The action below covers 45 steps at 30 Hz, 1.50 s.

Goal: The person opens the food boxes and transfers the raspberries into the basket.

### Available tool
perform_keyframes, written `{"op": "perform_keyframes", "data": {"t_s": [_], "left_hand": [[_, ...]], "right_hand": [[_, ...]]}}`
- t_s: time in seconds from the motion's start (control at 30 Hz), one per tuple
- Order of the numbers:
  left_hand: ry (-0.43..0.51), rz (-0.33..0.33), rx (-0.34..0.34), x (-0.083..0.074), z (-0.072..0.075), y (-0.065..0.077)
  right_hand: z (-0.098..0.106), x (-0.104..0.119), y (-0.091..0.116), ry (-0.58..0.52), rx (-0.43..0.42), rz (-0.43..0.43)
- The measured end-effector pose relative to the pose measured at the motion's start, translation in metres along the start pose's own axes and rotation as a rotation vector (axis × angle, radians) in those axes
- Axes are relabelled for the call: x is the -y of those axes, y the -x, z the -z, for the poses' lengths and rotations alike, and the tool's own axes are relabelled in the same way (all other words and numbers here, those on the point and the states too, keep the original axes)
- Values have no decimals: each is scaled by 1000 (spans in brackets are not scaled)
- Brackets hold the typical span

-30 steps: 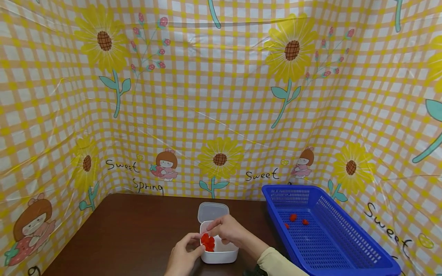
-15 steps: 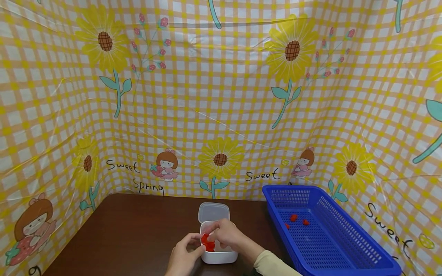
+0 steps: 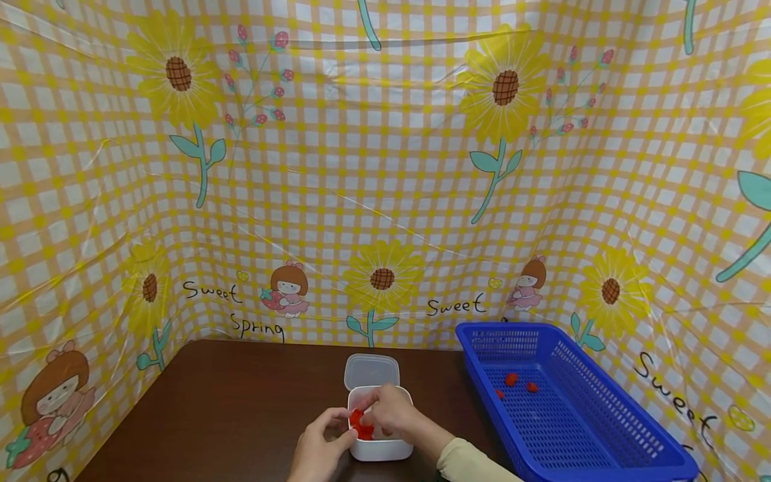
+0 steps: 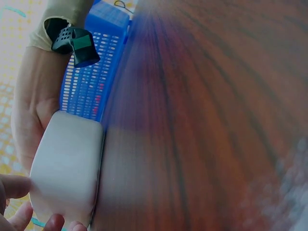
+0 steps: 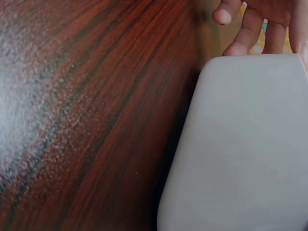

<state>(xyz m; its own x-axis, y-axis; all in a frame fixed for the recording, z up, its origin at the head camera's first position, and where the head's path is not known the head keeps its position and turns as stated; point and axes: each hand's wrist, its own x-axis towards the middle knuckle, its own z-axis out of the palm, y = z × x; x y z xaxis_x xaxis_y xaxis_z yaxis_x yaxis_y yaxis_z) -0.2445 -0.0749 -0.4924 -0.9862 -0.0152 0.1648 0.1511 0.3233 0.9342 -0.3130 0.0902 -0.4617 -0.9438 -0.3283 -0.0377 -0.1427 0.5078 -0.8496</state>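
A white lidded box (image 3: 381,451) stands open on the dark brown table, its translucent lid (image 3: 371,372) folded back behind it. Small red pieces (image 3: 357,424) lie together in its left part. My left hand (image 3: 321,447) holds the box at its left wall, thumb near the front corner; its fingertips show against the box wall (image 4: 67,166) in the left wrist view. My right hand (image 3: 390,410) reaches inside from the right, fingers bent down at the red pieces. In the right wrist view the box wall (image 5: 245,144) hides these fingertips, and I cannot tell whether they pinch a piece.
Right of the box stands a long blue perforated basket (image 3: 608,385); several red pieces (image 3: 511,379) lie toward its far left end. Brown table surface (image 3: 241,402) stretches to the left. A checked sunflower cloth (image 3: 385,201) encloses the back and sides.
My right hand has lowered its fingers from over the box onto the red pieces and shifted slightly left. My left hand and the box stay in place.
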Motion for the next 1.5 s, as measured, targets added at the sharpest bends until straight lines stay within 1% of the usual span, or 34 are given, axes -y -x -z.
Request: {"op": "perform_keyframes", "data": {"t_s": [0.27, 0.5, 0.77, 1.03, 1.3, 1.5], "left_hand": [[-14, -13, -10, -3, 0, 1], [-12, -3, -10, -2, -1, 2], [-4, 15, -2, -2, 0, 1], [-15, -2, -7, -2, 0, 2], [-11, -3, -7, -3, 0, 2], [-13, -11, -11, -2, 0, 2]], "right_hand": [[0, 2, 1, -25, 16, -17], [-3, 0, 1, 17, -32, -9], [-4, -1, 2, 48, -51, -9], [-5, 0, 3, 51, -64, 14], [-4, 2, 4, 49, -56, 7], [-4, 3, 5, 58, -55, 18]]}}
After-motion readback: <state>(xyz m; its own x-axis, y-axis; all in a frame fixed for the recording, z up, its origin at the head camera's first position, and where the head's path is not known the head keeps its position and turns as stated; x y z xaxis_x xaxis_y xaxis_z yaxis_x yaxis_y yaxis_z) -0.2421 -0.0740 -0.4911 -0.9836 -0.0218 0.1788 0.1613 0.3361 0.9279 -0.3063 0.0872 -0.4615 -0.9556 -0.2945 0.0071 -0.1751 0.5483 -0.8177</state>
